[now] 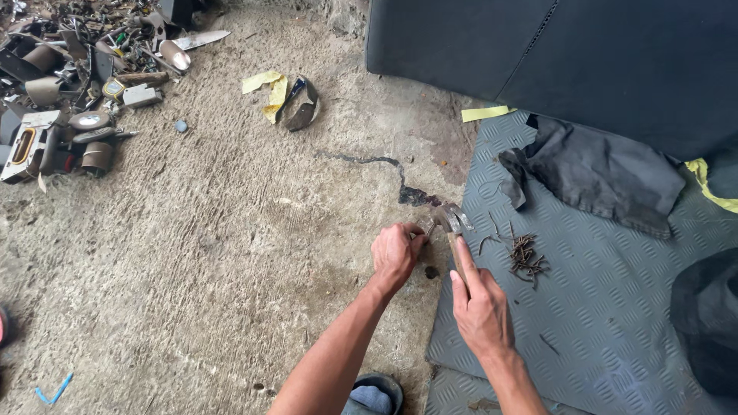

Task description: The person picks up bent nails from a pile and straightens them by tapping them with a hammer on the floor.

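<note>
Far on the left I see a heap of scrap metal [73,84] lying on the concrete floor [231,230], and a small blue bit [54,390] near the bottom edge. A little further along there is a crumpled yellow paper [269,88] next to a dark bent piece [301,104]. Then comes a dark crack [400,180] in the floor. Just below the crack is my left hand [396,253]. Its fingers are closed tight around something small at the edge of the mat; I think it is a nail, but it is too small for me to be sure. Right beside it is my right hand [480,307], with its fingers wrapped around the wooden handle of a hammer [452,227]. The hammer's metal head sits just over the spot the left hand is pinching. It looks to me like I am in the middle of tapping a bent nail straight. I think the next hit needs a short, careful swing so the head misses my left fingers. To the right a little pile of rusty nails [526,257] lies on the grey bumpy mat [615,323], near the hammer. Further up the mat is a dark cloth [600,169].
</note>
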